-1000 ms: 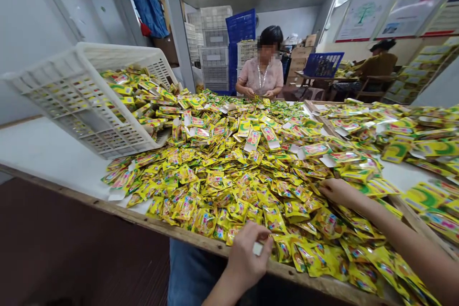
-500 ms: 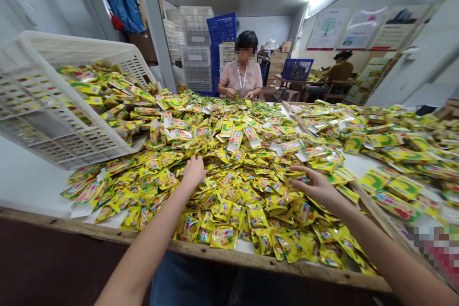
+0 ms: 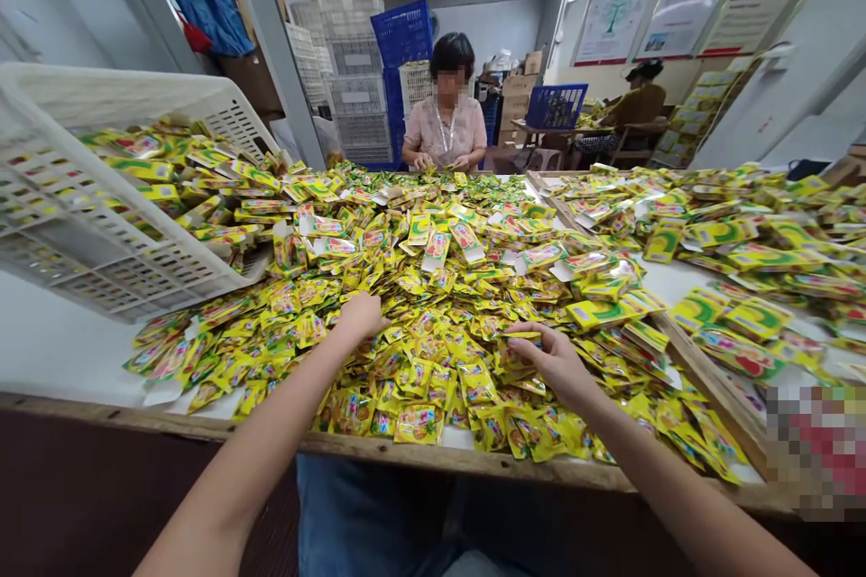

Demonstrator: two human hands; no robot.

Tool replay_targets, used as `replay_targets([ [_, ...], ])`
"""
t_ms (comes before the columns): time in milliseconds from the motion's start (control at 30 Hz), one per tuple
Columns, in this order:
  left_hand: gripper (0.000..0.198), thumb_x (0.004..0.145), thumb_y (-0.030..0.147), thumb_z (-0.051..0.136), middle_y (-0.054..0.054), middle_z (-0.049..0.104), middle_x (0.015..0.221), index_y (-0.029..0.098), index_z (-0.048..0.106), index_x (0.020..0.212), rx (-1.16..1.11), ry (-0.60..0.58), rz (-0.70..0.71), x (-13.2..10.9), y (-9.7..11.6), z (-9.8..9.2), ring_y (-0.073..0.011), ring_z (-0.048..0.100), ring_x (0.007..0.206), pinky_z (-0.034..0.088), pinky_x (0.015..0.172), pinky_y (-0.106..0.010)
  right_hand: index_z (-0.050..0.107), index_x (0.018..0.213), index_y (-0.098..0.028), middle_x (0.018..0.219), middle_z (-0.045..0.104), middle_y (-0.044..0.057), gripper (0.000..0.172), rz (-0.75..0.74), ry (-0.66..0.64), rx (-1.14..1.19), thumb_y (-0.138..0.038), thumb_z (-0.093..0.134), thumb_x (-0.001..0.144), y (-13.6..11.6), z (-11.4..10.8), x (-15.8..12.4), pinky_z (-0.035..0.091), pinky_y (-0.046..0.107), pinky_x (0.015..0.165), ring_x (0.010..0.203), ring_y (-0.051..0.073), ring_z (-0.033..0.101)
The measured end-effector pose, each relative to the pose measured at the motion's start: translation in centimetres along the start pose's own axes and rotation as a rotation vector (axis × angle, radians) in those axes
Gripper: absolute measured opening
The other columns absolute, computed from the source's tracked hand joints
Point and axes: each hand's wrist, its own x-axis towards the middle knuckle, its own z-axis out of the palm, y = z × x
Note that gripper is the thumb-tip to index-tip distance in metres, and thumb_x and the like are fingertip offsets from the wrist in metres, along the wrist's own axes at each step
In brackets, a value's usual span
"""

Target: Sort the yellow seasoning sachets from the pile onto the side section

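Observation:
A thick heap of small yellow sachets covers the table in front of me. My left hand rests on the left-middle of this heap, its fingers curled down and mostly hidden, so what they hold cannot be seen. My right hand is over the right side of the heap. Between its thumb and fingers it pinches a yellow sachet, seen nearly edge-on. Flat yellow-green boxes, some with white flaps open, lie mixed in just beyond both hands.
A white plastic crate lies tipped at the left, spilling boxes. A wooden divider separates more boxes on the right. The wooden table edge runs before me. A co-worker sits opposite, handling sachets; another person sits farther back.
My right hand has moved left and closed on a sachet; it was open over the heap before. My left hand stays at nearly the same spot. The view has shifted slightly.

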Motion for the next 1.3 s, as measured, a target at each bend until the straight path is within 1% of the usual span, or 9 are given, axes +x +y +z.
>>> replay_targets([
  [167, 0.013, 0.077, 0.018, 0.065, -0.007, 0.063, 0.100, 0.017, 0.062, 0.090, -0.295, 0.160, 0.048, -1.9, 0.0, 0.0, -0.0249, 0.058, 0.101, 0.045, 0.089, -0.041, 0.064, 0.079, -0.017, 0.063, 0.062, -0.001, 0.041, -0.091, 0.062, 0.035, -0.050, 0.077, 0.056, 1.4, 0.6, 0.0, 0.054, 0.025, 0.042, 0.053, 0.014, 0.060],
  [267, 0.010, 0.082, 0.027, 0.056, -0.005, 0.064, 0.086, 0.019, 0.059, 0.087, -0.561, 0.275, 0.105, -4.2, 1.1, 0.4, -0.0212, 0.061, 0.089, 0.047, 0.082, -0.034, 0.066, 0.076, -0.017, 0.069, 0.064, 0.001, 0.040, -0.188, 0.150, -0.009, -0.051, 0.075, 0.059, 1.6, 1.0, -0.4, 0.052, 0.025, 0.043, 0.051, 0.012, 0.056],
  [433, 0.037, 0.091, 0.050, 0.028, 0.003, 0.052, 0.064, 0.020, 0.049, 0.087, -0.972, 0.294, 0.194, -9.4, 5.7, 3.1, -0.0122, 0.053, 0.056, 0.048, 0.057, -0.024, 0.068, 0.074, -0.018, 0.064, 0.064, 0.001, 0.032, -0.274, 0.215, 0.008, -0.048, 0.072, 0.064, 1.4, 3.6, -1.1, 0.049, 0.025, 0.049, 0.054, 0.013, 0.056],
  [567, 0.037, 0.088, 0.054, 0.037, 0.004, 0.046, 0.062, 0.020, 0.046, 0.076, -1.268, 0.337, 0.243, -11.6, 9.2, 4.5, -0.0112, 0.047, 0.056, 0.043, 0.055, -0.023, 0.065, 0.067, -0.017, 0.058, 0.060, -0.001, 0.029, -0.199, 0.106, 0.131, -0.047, 0.070, 0.067, 1.6, 6.0, -1.2, 0.046, 0.024, 0.051, 0.053, 0.012, 0.052],
  [700, 0.026, 0.089, 0.042, 0.044, 0.000, 0.050, 0.071, 0.020, 0.048, 0.075, -1.170, 0.500, 0.299, -12.0, 10.5, 5.3, -0.0147, 0.051, 0.069, 0.043, 0.066, -0.027, 0.055, 0.052, -0.018, 0.048, 0.053, -0.003, 0.040, -0.040, -0.022, 0.274, -0.054, 0.066, 0.068, 2.3, 6.3, -1.8, 0.040, 0.021, 0.046, 0.049, 0.011, 0.049],
  [867, 0.019, 0.091, 0.033, 0.042, -0.003, 0.053, 0.078, 0.020, 0.049, 0.079, -0.972, 0.496, 0.467, -12.0, 11.4, 6.2, -0.0165, 0.053, 0.075, 0.044, 0.069, -0.029, 0.060, 0.060, -0.019, 0.052, 0.058, -0.003, 0.040, 0.082, -0.037, 0.350, -0.058, 0.069, 0.064, 2.8, 3.6, -2.7, 0.045, 0.024, 0.049, 0.052, 0.014, 0.054],
  [1033, 0.032, 0.097, 0.027, 0.020, 0.000, 0.057, 0.072, 0.020, 0.051, 0.099, -0.460, 0.227, 0.637, -5.7, 12.2, 3.4, -0.0138, 0.056, 0.066, 0.045, 0.064, -0.025, 0.067, 0.080, -0.019, 0.069, 0.070, 0.001, 0.033, 0.029, 0.025, 0.411, -0.047, 0.076, 0.065, 3.0, 0.3, -2.1, 0.052, 0.029, 0.062, 0.063, 0.017, 0.064],
  [1167, 0.030, 0.090, 0.014, 0.035, -0.010, 0.060, 0.105, 0.021, 0.052, 0.113, -0.218, 0.273, 0.547, 4.4, 11.2, -0.8, -0.0243, 0.055, 0.102, 0.041, 0.086, -0.037, 0.065, 0.076, -0.020, 0.064, 0.070, 0.001, 0.037, 0.081, 0.203, 0.486, -0.050, 0.079, 0.059, 3.6, -1.3, -1.1, 0.054, 0.032, 0.057, 0.058, 0.020, 0.065],
  [1300, 0.043, 0.083, 0.004, 0.039, -0.012, 0.049, 0.129, 0.026, 0.056, 0.116, -0.020, 0.267, 0.543, 11.1, 9.8, -2.7, -0.0306, 0.044, 0.120, 0.030, 0.099, -0.048, 0.065, 0.078, -0.019, 0.067, 0.071, 0.003, 0.040, 0.083, 0.175, 0.476, -0.054, 0.075, 0.062, 4.5, -1.2, -1.1, 0.055, 0.035, 0.063, 0.064, 0.022, 0.067],
])
